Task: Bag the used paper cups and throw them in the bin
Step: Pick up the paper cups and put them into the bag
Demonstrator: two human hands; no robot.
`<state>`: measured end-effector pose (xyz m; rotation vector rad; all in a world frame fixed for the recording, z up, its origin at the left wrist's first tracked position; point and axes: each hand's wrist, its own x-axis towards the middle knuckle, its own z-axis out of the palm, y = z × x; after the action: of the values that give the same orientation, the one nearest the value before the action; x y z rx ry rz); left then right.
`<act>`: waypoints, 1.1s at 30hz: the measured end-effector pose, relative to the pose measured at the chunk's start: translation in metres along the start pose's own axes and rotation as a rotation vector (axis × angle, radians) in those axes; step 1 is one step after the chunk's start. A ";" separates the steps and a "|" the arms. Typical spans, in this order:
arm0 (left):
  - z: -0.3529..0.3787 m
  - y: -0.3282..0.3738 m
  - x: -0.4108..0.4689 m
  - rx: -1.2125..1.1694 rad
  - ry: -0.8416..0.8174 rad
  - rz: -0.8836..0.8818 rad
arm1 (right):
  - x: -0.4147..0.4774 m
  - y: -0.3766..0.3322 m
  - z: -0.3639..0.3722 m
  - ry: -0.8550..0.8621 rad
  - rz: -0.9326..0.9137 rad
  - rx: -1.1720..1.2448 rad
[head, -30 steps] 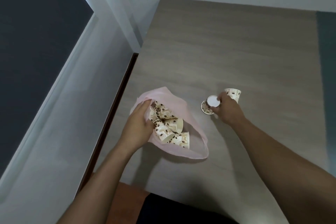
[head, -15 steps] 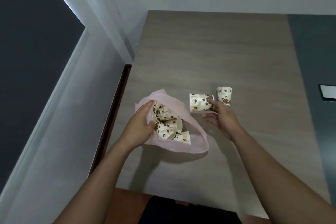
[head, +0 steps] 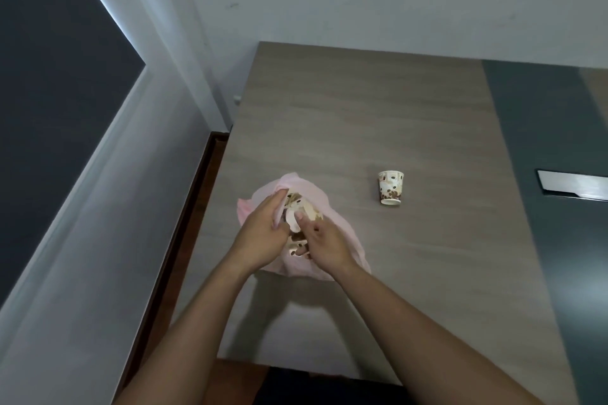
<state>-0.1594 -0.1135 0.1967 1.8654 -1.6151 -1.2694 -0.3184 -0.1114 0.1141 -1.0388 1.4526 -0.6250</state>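
A pink plastic bag (head: 342,233) lies on the wooden table (head: 362,115), its mouth open upward, with several coffee-bean-print paper cups inside. My left hand (head: 263,233) grips the bag's left rim and holds it open. My right hand (head: 324,242) is over the bag's mouth, its thumb and fingers on a paper cup (head: 297,215) that is partly inside the bag. One more paper cup (head: 390,187) stands upside down on the table, to the right of the bag and apart from both hands.
The table meets a white wall at the back and a grey wall on the left, with a dark wooden strip (head: 184,240) along the gap. A dark grey panel (head: 552,174) covers the table's right side, with a shiny flat plate (head: 572,189) on it.
My right hand has carried one cup from the table leftward into the bag's mouth. The other cup stays on the table. The left hand still holds the bag's rim.
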 end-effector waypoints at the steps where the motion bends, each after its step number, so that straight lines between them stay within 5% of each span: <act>1: 0.000 0.001 0.001 -0.008 0.003 -0.001 | 0.001 0.000 0.004 0.004 -0.015 -0.021; 11: 0.006 0.016 0.016 -0.230 0.025 -0.001 | 0.014 0.022 -0.085 0.215 0.019 0.095; 20: 0.016 0.037 0.039 -0.189 0.051 0.018 | 0.075 0.059 -0.207 0.381 0.033 -0.333; 33: 0.016 0.030 0.034 -0.095 0.122 -0.070 | 0.179 0.088 -0.224 0.170 0.093 -0.631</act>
<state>-0.1922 -0.1485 0.1984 1.9163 -1.4139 -1.2130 -0.5419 -0.2681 -0.0098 -1.4116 1.8969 -0.1810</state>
